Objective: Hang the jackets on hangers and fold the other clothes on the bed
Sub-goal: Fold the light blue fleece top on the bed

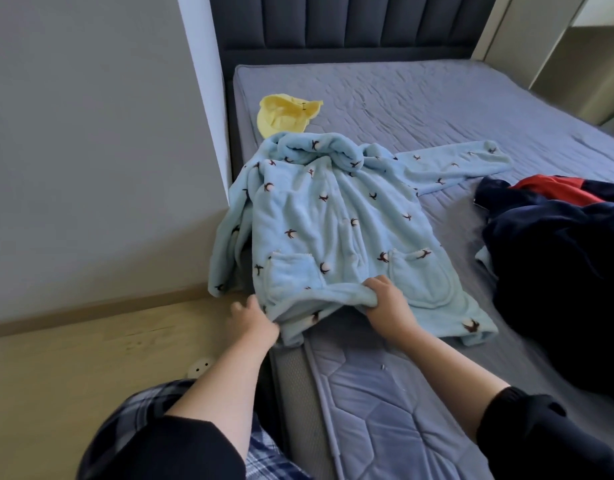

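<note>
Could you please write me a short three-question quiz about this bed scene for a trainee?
1. True or false: both hands grip the bottom hem of the light blue fleece top.
2. Which item lies nearest the headboard? A) the yellow garment B) the dark navy and red pile C) the light blue fleece top
3. Fill in: one sleeve of the fleece top hangs over the ____ edge of the mattress, as seen in this view.

Key:
1. True: the left hand and right hand both hold the hem.
2. A
3. left
</note>
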